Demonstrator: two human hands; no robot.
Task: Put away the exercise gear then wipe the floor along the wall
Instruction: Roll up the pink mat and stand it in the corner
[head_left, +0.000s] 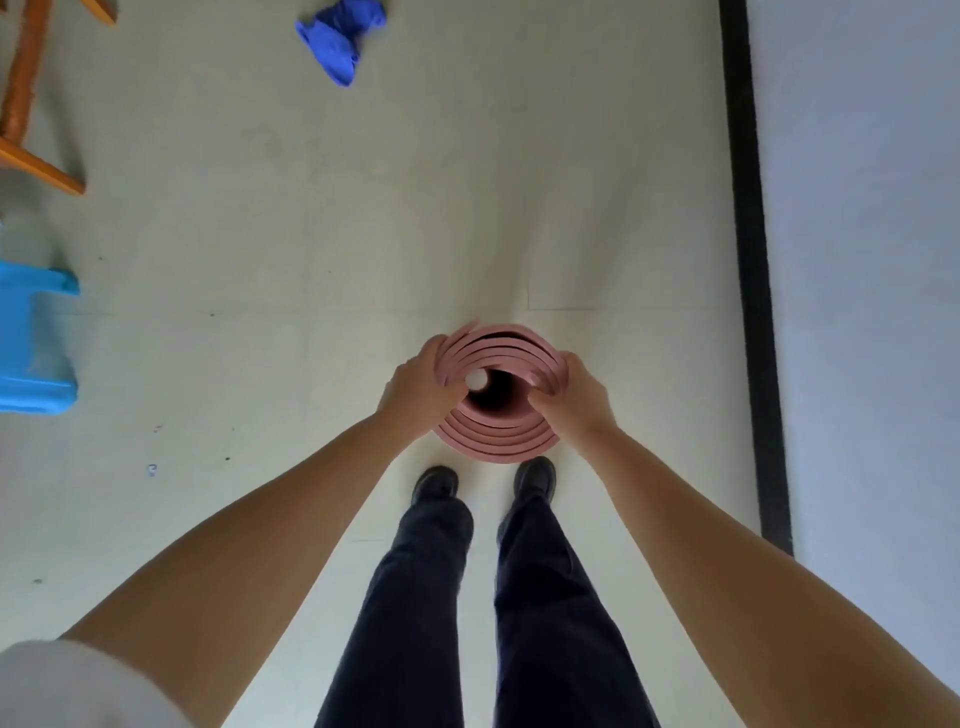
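A rolled pink exercise mat stands on end on the pale floor just in front of my feet, and I look straight down into its spiral. My left hand grips the roll's left side, fingers curled over the top edge. My right hand grips the right side, with fingers hooked into the inner layers near the hollow core. A crumpled blue cloth lies on the floor far ahead.
A black baseboard runs along the white wall on the right. Orange wooden furniture legs stand at the far left, with a blue plastic stool below them. My dark shoes are behind the mat.
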